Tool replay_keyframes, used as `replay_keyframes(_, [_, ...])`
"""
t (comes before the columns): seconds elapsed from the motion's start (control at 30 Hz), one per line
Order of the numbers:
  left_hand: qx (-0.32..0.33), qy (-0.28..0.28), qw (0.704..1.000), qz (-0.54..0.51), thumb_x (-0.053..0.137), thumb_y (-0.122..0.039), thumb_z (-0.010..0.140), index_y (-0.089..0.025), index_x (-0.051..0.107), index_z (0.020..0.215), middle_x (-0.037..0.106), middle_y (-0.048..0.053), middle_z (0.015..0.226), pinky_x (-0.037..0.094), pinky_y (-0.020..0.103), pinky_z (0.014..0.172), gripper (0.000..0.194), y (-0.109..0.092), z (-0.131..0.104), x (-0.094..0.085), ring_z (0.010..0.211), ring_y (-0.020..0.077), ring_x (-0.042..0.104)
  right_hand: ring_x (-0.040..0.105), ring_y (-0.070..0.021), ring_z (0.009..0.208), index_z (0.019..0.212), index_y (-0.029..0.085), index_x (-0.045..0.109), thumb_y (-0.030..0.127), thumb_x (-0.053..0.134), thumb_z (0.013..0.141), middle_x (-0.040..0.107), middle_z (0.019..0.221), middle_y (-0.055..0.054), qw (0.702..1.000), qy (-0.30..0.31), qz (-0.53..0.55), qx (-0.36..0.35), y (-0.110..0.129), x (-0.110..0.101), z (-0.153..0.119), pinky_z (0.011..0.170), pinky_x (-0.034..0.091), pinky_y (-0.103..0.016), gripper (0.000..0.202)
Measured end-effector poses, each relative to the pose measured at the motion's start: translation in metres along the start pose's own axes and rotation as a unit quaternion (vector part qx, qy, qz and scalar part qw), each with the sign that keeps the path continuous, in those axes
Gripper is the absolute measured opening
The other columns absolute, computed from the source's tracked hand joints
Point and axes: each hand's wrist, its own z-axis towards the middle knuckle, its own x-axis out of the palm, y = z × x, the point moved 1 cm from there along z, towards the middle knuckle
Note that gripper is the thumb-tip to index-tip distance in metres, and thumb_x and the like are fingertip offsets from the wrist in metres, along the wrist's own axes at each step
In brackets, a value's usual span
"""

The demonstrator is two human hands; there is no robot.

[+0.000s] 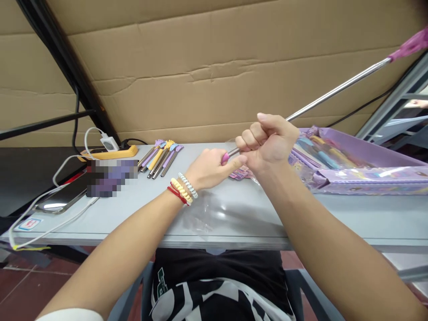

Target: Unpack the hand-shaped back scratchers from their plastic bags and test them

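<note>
A long metal rod [337,91] slants up to the right, with a pink claw-shaped end [410,44] at the upper right and a pink knob at its lower end. My left hand [209,169], with bracelets at its wrist, is closed on the rod's lower end beside the knob. My right hand [269,140] wraps round the shaft just above, close to the left one. Several short rods with coloured hand-shaped ends [160,158] lie on the grey table [120,218]. Behind my hands are small pink printed pieces [241,173], partly hidden.
At the right sits a purple box [374,180] holding wrapped coloured items. Clear plastic film [203,214] lies near the front edge. Phones [63,196], white cables and a yellow power strip [117,153] are at the left. Cardboard [187,67] stands behind.
</note>
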Motion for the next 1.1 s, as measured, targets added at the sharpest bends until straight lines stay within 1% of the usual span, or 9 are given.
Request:
replay_keyframes(0.2, [-0.003,0.103,0.992,-0.078,0.033,-0.069,0.091,-0.021,0.029,0.059,0.033,-0.003,0.058,0.026,0.03,0.055,0.058,-0.002,0.001,-0.015,0.056,0.0116,0.03,0.013,-0.0058,0.035,0.054,0.019,0.01,0.026,0.064,0.064,0.007,0.043,0.007,0.999,0.026,0.038,-0.005,0.009,-0.003,0.001,0.039,0.015,-0.027,0.056])
replay_keyframes(0.37, [-0.039,0.146,0.984,-0.093,0.03,-0.048,0.097,-0.02,0.031,0.061,0.034,-0.002,0.06,0.027,0.031,0.058,0.046,0.014,-0.001,-0.027,0.058,0.0132,0.032,0.011,-0.0054,0.036,0.053,0.019,0.012,0.028,0.061,0.065,0.01,0.041,0.007,0.997,0.019,0.071,-0.017,0.026,-0.013,0.005,0.04,0.012,-0.025,0.05])
replay_keyframes(0.43, [-0.054,0.123,0.988,-0.077,0.035,-0.032,0.093,-0.02,0.034,0.059,0.038,-0.001,0.06,0.028,0.031,0.059,0.037,0.027,0.001,-0.032,0.06,0.0138,0.035,0.011,-0.006,0.036,0.053,0.02,0.015,0.03,0.058,0.069,0.012,0.041,0.007,0.997,-0.013,0.068,-0.035,0.034,-0.023,0.011,0.039,0.014,-0.026,0.047])
replay_keyframes(0.5, [-0.111,0.057,0.988,-0.096,0.038,-0.019,0.087,-0.019,0.042,0.061,0.041,-0.001,0.059,0.03,0.03,0.057,0.026,0.04,0.003,-0.038,0.057,0.0135,0.037,0.013,-0.0064,0.035,0.053,0.02,0.018,0.034,0.057,0.073,0.015,0.04,0.007,0.997,-0.048,0.052,-0.042,0.039,-0.032,0.017,0.038,0.015,-0.025,0.046])
replay_keyframes(0.6, [-0.236,-0.032,0.945,-0.224,0.043,-0.012,0.084,-0.018,0.055,0.084,0.045,-0.004,0.057,0.035,0.027,0.052,0.013,0.052,0.007,-0.044,0.051,0.0119,0.044,0.017,-0.0065,0.033,0.051,0.02,0.024,0.04,0.057,0.076,0.018,0.038,0.007,0.998,-0.064,0.017,0.001,0.037,-0.035,0.021,0.037,0.016,-0.024,0.045])
replay_keyframes(0.77, [-0.294,0.002,0.874,-0.386,0.057,-0.015,0.086,-0.011,0.059,0.086,0.063,0.003,0.071,0.053,0.028,0.065,0.004,0.058,0.007,-0.044,0.058,0.0113,0.061,0.021,-0.006,0.031,0.048,0.02,0.036,0.041,0.059,0.078,0.025,0.036,0.007,0.992,-0.016,-0.034,0.119,0.018,-0.02,0.018,0.037,0.017,-0.022,0.043])
replay_keyframes(0.9, [-0.333,-0.005,0.898,-0.289,0.058,-0.033,0.089,-0.015,0.06,0.083,0.066,0.004,0.066,0.042,0.026,0.044,0.019,0.07,0.006,-0.045,0.044,0.0116,0.054,0.023,-0.0052,0.031,0.047,0.019,0.039,0.037,0.064,0.076,0.026,0.036,0.007,0.99,-0.006,-0.05,0.132,0.011,-0.017,0.016,0.037,0.018,-0.021,0.042])
replay_keyframes(1.0, [-0.351,-0.068,0.922,-0.149,0.056,-0.037,0.087,-0.017,0.053,0.063,0.047,-0.002,0.046,0.022,0.026,0.037,0.032,0.083,0.005,-0.056,0.034,0.009,0.035,0.024,-0.0054,0.031,0.048,0.019,0.039,0.033,0.064,0.075,0.027,0.036,0.007,0.992,-0.015,-0.046,0.119,0.014,-0.02,0.017,0.037,0.02,-0.022,0.04])
replay_keyframes(1.1, [-0.404,-0.122,0.904,-0.068,0.051,-0.034,0.085,-0.019,0.048,0.056,0.038,-0.002,0.039,0.022,0.028,0.041,0.033,0.101,0.003,-0.074,0.034,0.0112,0.033,0.025,-0.0057,0.032,0.047,0.019,0.04,0.031,0.064,0.075,0.028,0.036,0.007,0.992,-0.019,-0.041,0.114,0.018,-0.021,0.017,0.038,0.021,-0.022,0.038])
